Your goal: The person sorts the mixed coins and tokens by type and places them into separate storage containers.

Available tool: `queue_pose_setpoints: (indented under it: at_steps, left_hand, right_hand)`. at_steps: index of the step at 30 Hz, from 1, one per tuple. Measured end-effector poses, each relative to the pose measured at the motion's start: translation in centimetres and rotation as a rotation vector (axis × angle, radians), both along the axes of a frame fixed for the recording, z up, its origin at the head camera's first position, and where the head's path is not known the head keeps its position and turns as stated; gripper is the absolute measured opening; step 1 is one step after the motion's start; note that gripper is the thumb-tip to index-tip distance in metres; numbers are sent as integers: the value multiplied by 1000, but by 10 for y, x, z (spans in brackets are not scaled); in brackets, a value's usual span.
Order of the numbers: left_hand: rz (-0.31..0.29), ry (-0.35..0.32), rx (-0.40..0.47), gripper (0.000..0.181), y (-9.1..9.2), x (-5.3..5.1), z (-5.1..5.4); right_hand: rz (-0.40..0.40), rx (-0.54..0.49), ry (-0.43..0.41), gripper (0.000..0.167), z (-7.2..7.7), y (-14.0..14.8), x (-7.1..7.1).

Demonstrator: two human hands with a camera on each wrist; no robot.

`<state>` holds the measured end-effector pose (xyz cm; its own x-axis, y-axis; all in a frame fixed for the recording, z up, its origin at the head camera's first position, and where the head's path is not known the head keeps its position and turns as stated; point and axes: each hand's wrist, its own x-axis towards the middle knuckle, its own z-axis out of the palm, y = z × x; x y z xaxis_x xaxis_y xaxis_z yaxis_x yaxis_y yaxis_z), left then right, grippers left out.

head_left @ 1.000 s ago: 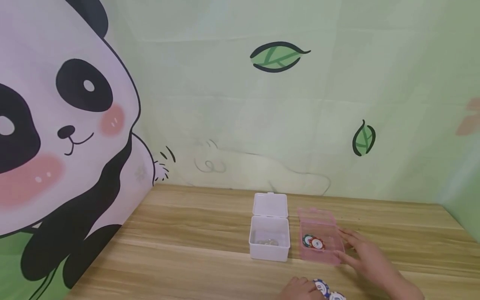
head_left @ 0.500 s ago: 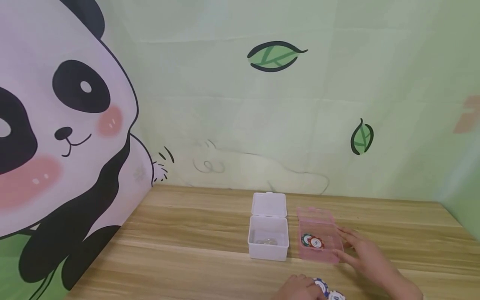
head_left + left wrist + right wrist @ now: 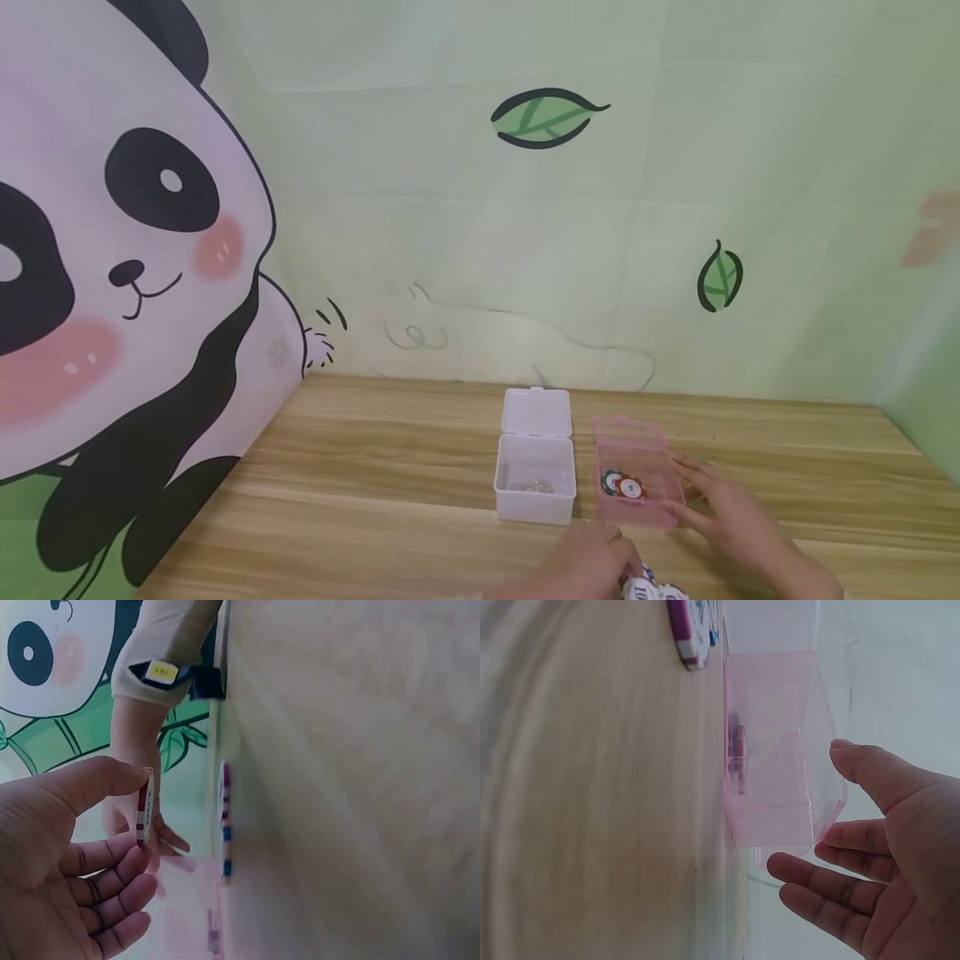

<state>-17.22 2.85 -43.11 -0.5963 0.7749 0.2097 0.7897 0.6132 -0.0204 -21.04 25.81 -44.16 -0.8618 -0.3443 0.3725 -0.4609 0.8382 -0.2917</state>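
My left hand (image 3: 581,558) pinches a poker chip (image 3: 145,808) with a dark red and white edge between thumb and fingertips, above the wooden table. Other chips (image 3: 226,851) lie on the table beyond it in the left wrist view, and one white-faced chip (image 3: 672,592) shows at the bottom of the head view. At the right side of a see-through pink box (image 3: 641,512), my right hand (image 3: 738,517) touches the wall with thumb and fingers nearly straight. Inside that box lie a green chip (image 3: 611,481) and a red chip (image 3: 631,487); its lid is tipped back.
Left of the pink box stands a white box (image 3: 536,507), lid raised, with small pale pieces (image 3: 534,486) inside. A printed green cloth (image 3: 420,208) with a panda hangs behind the wooden table (image 3: 375,500).
My left hand has come up slightly from the front edge and has a chip lifted in its fingers. The right hand stays against the pink box; the view shifts a little.
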Motion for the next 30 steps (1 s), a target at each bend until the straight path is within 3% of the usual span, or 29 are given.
queue_pose_setpoints:
  at_steps: [4, 6, 10, 18, 22, 30]
  left_hand:
    - [12, -52, 48, 31, -3, -4, 8]
    - [-1, -39, 73, 35, -4, -7, 10]
    - [0, 49, 87, 33, -4, -12, 14]
    - [112, 50, 100, 37, 0, -29, 19]
    - [140, 95, 150, 35, 1, -41, 16]
    - [179, 62, 150, 36, 4, -58, 21]
  right_hand:
    - [2, -4, 0, 54, 0, 1, 0]
    - [1, -12, -2, 54, 0, 1, 0]
    - [1, -24, -3, 55, 0, 1, -1]
    - [-3, -19, 9, 54, 0, 1, 1]
    - [-10, -31, -8, 55, 1, 1, 1]
    - [-27, -43, -40, 57, -1, 2, 0]
